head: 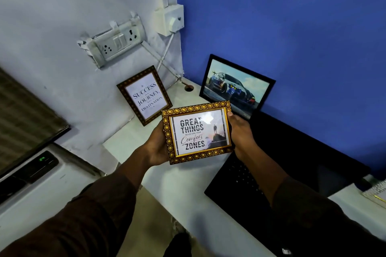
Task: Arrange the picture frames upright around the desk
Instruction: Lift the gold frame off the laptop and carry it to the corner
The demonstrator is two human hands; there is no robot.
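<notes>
Gold-patterned frame [197, 132] is being held above the counter [183, 190], picture facing up at the camera, likely so it can be aimed before standing it. Left hand [156, 148] fingers are gripping its left edge, right hand [240, 131] fingers gripping the right edge. Three frames total: one between the fingers, a quote frame [145, 95] leaning on the wall beyond the left fingers, a car frame [236, 87] leaning upright beyond the right fingers. One laptop [282, 173] is sitting under the right hand.
</notes>
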